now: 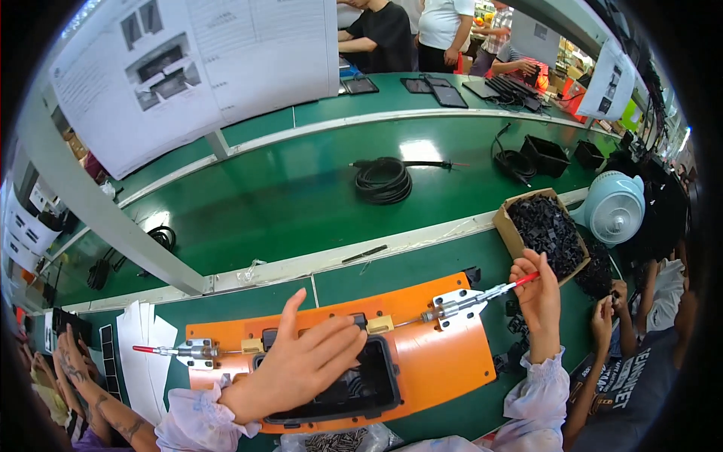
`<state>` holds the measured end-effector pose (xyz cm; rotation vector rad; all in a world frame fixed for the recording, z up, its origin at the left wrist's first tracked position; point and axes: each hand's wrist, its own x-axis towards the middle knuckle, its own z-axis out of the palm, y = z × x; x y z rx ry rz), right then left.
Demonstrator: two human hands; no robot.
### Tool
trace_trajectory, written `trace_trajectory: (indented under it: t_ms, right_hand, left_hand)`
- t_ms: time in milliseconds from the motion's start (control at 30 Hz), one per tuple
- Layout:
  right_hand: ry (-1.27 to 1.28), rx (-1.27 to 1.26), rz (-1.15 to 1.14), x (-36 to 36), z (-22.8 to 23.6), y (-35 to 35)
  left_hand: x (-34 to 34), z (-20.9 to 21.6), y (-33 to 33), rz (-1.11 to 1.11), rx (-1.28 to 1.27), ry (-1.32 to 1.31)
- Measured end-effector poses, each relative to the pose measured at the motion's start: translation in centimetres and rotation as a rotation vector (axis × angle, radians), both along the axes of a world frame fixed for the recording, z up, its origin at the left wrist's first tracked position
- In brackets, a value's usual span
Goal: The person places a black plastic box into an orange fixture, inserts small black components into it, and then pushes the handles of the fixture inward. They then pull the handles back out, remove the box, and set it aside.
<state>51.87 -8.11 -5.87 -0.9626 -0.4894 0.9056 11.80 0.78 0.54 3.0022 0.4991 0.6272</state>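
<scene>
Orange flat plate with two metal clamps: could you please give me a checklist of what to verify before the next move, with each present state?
1. Black rectangular open box lying on the orange flat plate: ok.
2. View of the box free from the left grip, a bare hand: not ok, the hand covers part of it.
3. Left grip off the box: cannot tell, contact is unclear.
4. Right grip, also bare, at the red handle of the right metal clamp: ok.
5. Right grip firmly closed: cannot tell.
6. Brown cardboard box of small black parts standing apart from the plate: ok.
</scene>
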Motion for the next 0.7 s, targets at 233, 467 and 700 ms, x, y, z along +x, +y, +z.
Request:
trace_trajectory:
  t_ms: [233,467,700]
  right_hand:
    - [-0.218,0.384,-0.052,-2.5,4.7,1.7]
    - [-1.285,0.166,0.067,-9.5,9.1,3.7]
    - [-1.969,0.113,0.332,-15.2,9.2,3.7]
  left_hand:
    - [0.6,0.9,-0.1,0.024,-0.079,-0.027]
    - [0.2,0.5,0.2,0.037,-0.036,-0.039]
    - [0.3,0.2,-0.5,0.026,0.025,-0.072]
